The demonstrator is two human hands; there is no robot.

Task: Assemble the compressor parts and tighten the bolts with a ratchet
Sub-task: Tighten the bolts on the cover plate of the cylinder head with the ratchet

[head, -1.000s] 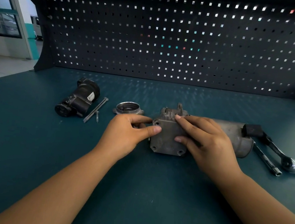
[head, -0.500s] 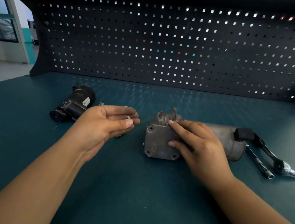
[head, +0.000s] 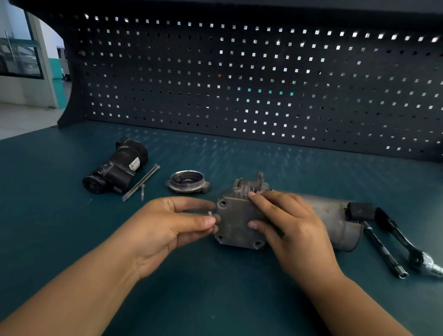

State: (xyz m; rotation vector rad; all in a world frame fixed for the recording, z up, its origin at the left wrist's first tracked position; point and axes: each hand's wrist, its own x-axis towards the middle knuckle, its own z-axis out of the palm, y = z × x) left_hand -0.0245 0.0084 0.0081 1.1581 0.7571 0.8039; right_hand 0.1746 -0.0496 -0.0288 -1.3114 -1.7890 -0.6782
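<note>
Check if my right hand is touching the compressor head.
Touching. Head view shows the right hand gripping the compressor head, thumb on its face, fingers on top.

Motor [head: 118, 171] left, flange [head: 188, 182] middle, ratchet [head: 411, 247] right

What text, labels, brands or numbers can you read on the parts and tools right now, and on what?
White sticker on the black motor: dark print, too small and blurred to read.
Grey compressor housing held by the right hand: no lettering visible.
Small bolt pinched in the left hand: no marking visible.
Round end cap, ratchet, long bolts: no marking visible.
Nothing can be quoted.
</note>
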